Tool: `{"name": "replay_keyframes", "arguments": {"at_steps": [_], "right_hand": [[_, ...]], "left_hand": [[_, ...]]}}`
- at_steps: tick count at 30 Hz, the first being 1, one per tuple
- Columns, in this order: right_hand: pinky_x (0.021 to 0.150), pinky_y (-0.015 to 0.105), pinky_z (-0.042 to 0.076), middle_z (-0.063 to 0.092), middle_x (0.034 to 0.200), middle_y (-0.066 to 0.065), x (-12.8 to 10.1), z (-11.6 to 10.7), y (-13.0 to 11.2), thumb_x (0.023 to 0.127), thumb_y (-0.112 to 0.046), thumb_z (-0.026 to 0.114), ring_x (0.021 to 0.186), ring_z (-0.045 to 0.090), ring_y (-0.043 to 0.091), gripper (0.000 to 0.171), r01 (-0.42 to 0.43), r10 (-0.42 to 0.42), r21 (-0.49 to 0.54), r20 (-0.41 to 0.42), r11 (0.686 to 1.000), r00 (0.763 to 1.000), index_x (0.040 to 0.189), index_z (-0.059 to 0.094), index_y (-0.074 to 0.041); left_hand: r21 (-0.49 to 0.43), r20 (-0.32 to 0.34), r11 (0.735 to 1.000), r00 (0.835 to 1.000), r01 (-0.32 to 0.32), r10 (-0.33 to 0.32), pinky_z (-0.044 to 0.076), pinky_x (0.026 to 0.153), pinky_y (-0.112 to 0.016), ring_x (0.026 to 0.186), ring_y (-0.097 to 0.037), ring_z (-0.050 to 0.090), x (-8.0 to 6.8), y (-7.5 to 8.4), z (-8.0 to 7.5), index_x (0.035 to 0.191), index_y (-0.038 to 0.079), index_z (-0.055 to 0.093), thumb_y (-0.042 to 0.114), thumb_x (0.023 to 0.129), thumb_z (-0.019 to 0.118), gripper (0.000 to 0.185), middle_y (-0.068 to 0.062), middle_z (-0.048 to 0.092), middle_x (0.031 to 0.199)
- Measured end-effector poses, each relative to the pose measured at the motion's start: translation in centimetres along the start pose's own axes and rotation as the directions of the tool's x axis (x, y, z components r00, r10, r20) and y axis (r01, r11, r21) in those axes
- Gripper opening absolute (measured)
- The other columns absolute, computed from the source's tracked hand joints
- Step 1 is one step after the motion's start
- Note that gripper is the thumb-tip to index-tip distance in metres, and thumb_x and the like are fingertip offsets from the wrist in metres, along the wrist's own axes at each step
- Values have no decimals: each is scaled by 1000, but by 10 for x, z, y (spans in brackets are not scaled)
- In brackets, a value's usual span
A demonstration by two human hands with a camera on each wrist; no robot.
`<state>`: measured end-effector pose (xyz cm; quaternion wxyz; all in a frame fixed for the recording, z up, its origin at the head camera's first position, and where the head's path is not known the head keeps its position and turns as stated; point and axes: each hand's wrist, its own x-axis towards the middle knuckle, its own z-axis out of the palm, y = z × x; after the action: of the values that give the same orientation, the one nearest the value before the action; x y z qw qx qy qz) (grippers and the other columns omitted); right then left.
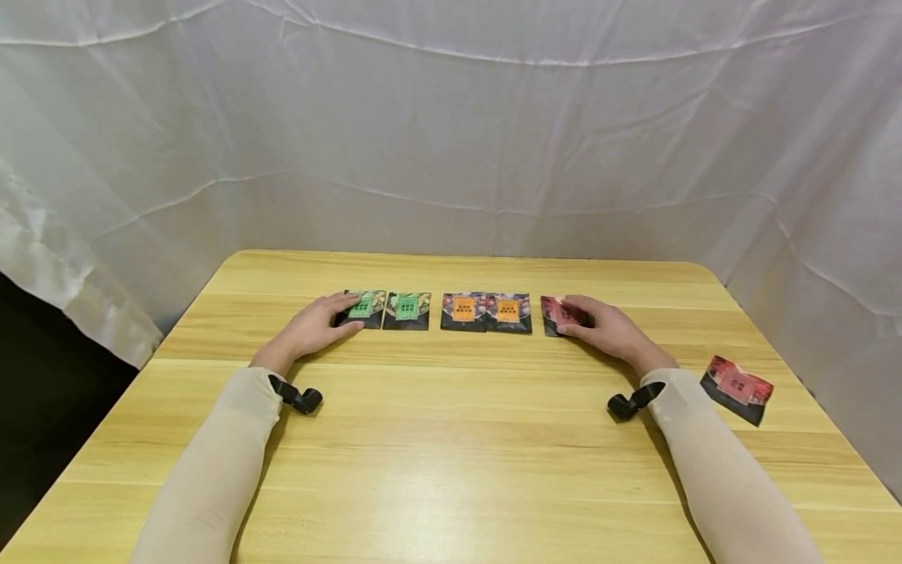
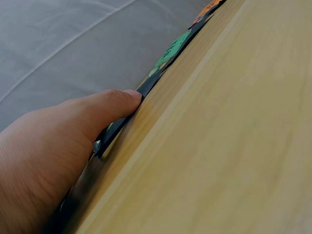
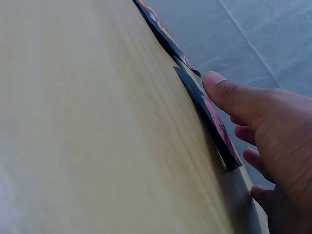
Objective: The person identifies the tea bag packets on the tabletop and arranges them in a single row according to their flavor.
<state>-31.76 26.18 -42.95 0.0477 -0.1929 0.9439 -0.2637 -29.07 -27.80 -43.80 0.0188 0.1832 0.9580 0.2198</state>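
Small foil packets lie in a row across the wooden table (image 1: pixel 451 439): two green ones (image 1: pixel 407 309), two orange ones (image 1: pixel 485 312) and a red one (image 1: pixel 561 315). My left hand (image 1: pixel 317 325) rests flat on the leftmost green packet (image 1: pixel 366 307), its thumb (image 2: pixel 114 105) against the packet's edge (image 2: pixel 122 129). My right hand (image 1: pixel 609 329) lies with straight fingers on the red packet, its thumb (image 3: pixel 229 95) by the packet's edge (image 3: pixel 214 122). Neither hand grips anything.
Another red packet (image 1: pixel 737 388) lies apart near the table's right edge. A white cloth (image 1: pixel 451 125) hangs behind and at both sides. Black wrist camera mounts (image 1: pixel 299 398) sit on both sleeves.
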Motion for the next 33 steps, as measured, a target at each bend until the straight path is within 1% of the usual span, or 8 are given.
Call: {"name": "replay_keyframes", "arguments": {"at_steps": [6, 11, 13, 15, 20, 23, 27, 33], "right_hand": [[111, 60, 25, 37, 151, 21, -5, -6, -2, 91, -57, 61, 138, 32, 42, 80, -6, 6, -6, -1, 1000, 1000, 150, 40, -7], [111, 62, 24, 36, 153, 19, -15, -10, -4, 90, -57, 61, 139, 30, 42, 79, -2, 2, 21, 11, 1000, 1000, 151, 39, -11], [110, 62, 24, 36, 153, 18, -20, -13, -5, 91, -55, 62, 139, 30, 42, 77, 8, -8, 16, 14, 1000, 1000, 151, 39, -13], [110, 62, 25, 38, 151, 19, -25, -16, -5, 91, -54, 62, 138, 32, 43, 76, 25, -25, -8, 12, 1000, 1000, 150, 39, -12], [109, 63, 26, 41, 147, 25, -44, -32, -6, 93, -51, 62, 135, 34, 46, 75, 51, -50, -87, 14, 995, 999, 147, 42, -4], [107, 64, 28, 42, 146, 25, -57, -41, -4, 93, -47, 64, 134, 35, 47, 71, 62, -61, -118, 7, 991, 998, 145, 44, -3], [105, 65, 30, 44, 144, 26, -75, -49, 4, 93, -46, 65, 133, 36, 48, 70, 56, -58, -139, -12, 989, 998, 144, 46, -1], [102, 66, 31, 44, 143, 27, -103, -57, 16, 93, -44, 66, 131, 37, 49, 71, 18, -23, -128, -37, 992, 999, 144, 45, 0]], "left_hand": [[0, 6, 1000, 1000, 1, -1, 19, 113, -61, 142, -42, 23, 1, 1, 0, 152, 11, 38, 56, 96, 52, 73, -19, 30, 156], [4, 5, 1000, 1000, -10, 10, 19, 113, -61, 142, -42, 24, 0, 1, 0, 152, 10, 38, 55, 96, 53, 72, -18, 32, 155], [9, 2, 1000, 1000, -10, 10, 19, 113, -61, 142, -42, 24, -1, 1, 0, 151, 10, 38, 55, 96, 52, 73, -19, 32, 155], [7, 4, 1000, 1000, -7, 6, 19, 113, -61, 142, -42, 24, -1, 0, 0, 151, 10, 38, 55, 96, 52, 73, -18, 32, 155], [-4, 14, 1000, 1000, 6, -6, 17, 114, -61, 143, -41, 22, -1, 0, 0, 152, 11, 38, 56, 96, 52, 73, -17, 30, 156], [4, 9, 1000, 1000, 0, 0, 19, 114, -61, 143, -41, 23, -1, 0, 0, 152, 11, 38, 56, 96, 51, 73, -17, 31, 156], [3, 8, 1000, 1000, -3, 3, 19, 113, -61, 143, -41, 24, -1, 0, 0, 152, 12, 38, 57, 96, 51, 73, -17, 32, 156], [-6, 13, 1000, 1000, 8, -8, 19, 113, -61, 143, -40, 23, 0, 0, 1, 152, 12, 38, 57, 96, 51, 73, -17, 30, 156]]}}
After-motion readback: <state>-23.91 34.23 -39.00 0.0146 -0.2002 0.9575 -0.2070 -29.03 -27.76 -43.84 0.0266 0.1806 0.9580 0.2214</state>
